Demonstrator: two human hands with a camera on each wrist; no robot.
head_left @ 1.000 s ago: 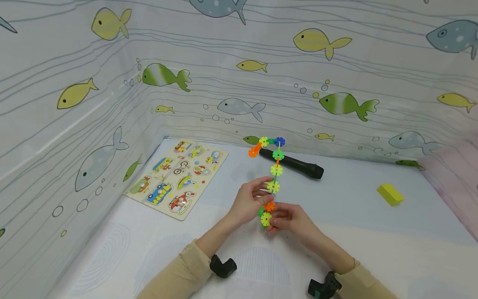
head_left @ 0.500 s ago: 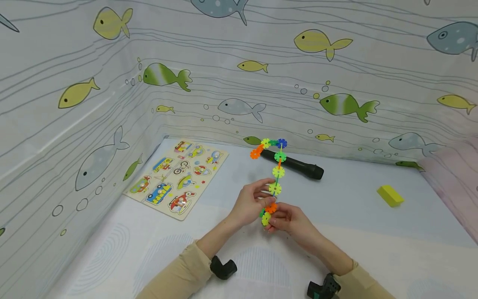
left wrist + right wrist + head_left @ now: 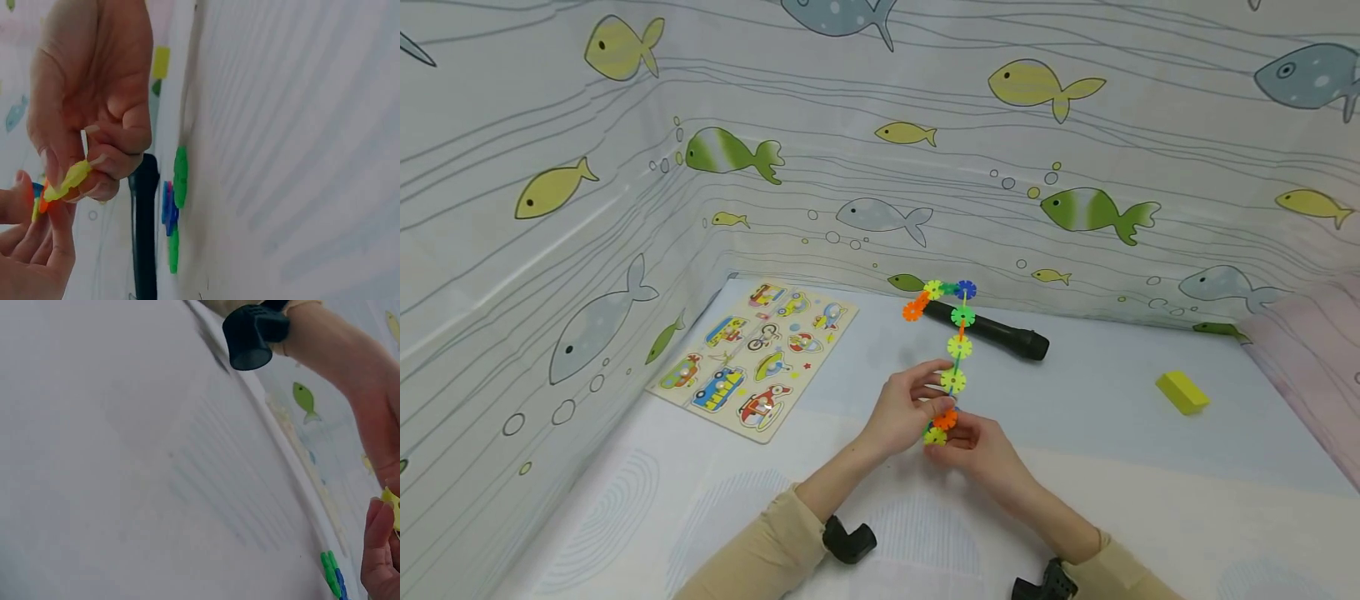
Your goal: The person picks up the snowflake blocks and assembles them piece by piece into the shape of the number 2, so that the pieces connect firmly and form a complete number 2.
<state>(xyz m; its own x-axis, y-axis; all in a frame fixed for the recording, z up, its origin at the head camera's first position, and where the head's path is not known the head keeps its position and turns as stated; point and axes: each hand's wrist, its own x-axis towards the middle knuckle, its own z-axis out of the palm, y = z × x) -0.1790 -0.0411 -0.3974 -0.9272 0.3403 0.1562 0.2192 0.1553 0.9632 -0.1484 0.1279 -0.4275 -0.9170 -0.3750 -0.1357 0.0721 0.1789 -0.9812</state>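
A chain of snowflake building discs [image 3: 959, 347], in yellow, green, orange and blue, stretches from my hands toward the microphone. My left hand [image 3: 895, 408] pinches its near part between thumb and fingers. My right hand [image 3: 988, 458] pinches a yellow disc [image 3: 935, 437] at the near end, below an orange disc [image 3: 946, 419]. From the left wrist, that yellow disc [image 3: 72, 178] appears between the fingers of the right hand [image 3: 100, 106], close to the left hand [image 3: 37, 250]. Green and blue discs [image 3: 180, 178] show low, near the table surface; whether they join the chain I cannot tell.
A black microphone [image 3: 1000, 333] lies behind the chain. To the left is a wooden puzzle board [image 3: 752, 358] with vehicle pieces, and to the right a yellow block [image 3: 1182, 392]. Fish-patterned walls [image 3: 970, 158] border the table's back and left.
My right hand's fingertips have shifted left, now at the lower edge of the yellow disc. The chain has moved slightly to the right and nearer, while my left hand keeps its hold.
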